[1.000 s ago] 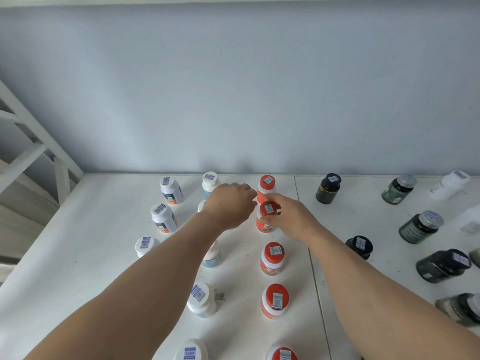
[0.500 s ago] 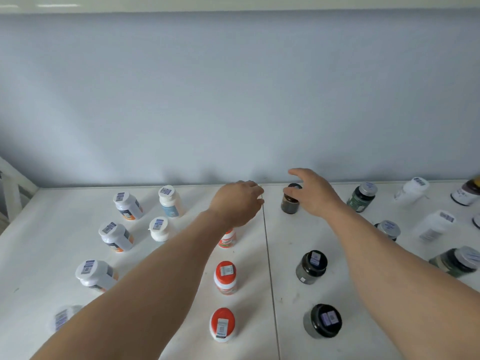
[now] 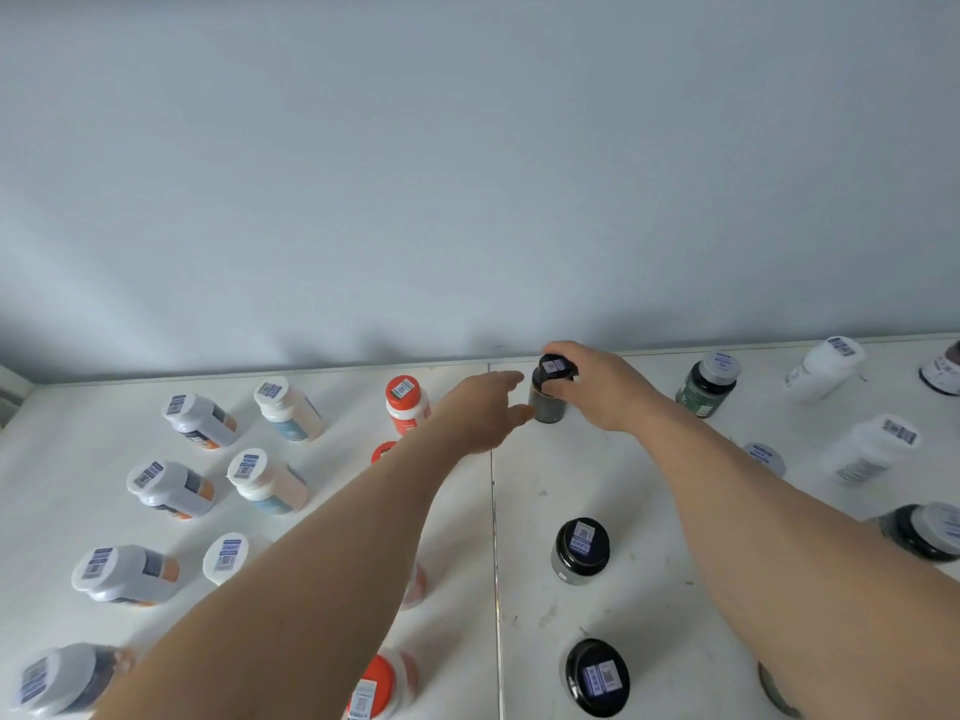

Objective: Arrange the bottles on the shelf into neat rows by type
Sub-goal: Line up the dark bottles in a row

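Note:
My right hand (image 3: 605, 389) grips a dark black-capped bottle (image 3: 548, 402) standing at the back of the white shelf (image 3: 524, 517), near the wall. My left hand (image 3: 480, 413) reaches beside it with fingers extended, fingertips touching the bottle's left side. Two more black-capped bottles (image 3: 581, 550) (image 3: 597, 677) stand in line in front of it. A row of red-capped bottles (image 3: 407, 404) (image 3: 378, 688) runs under my left forearm, partly hidden. White-capped bottles (image 3: 287, 409) (image 3: 200, 420) stand in two rows on the left.
On the right stand a green bottle with a grey cap (image 3: 707, 380), white bottles (image 3: 823, 367) (image 3: 870, 449), and a dark grey-capped jar (image 3: 922, 530). A seam (image 3: 493, 511) splits the shelf. The grey wall (image 3: 467, 174) closes the back.
My right hand went from the red-capped bottle to the back black-capped bottle and closed on it. My left hand followed to its side. The view shifted right.

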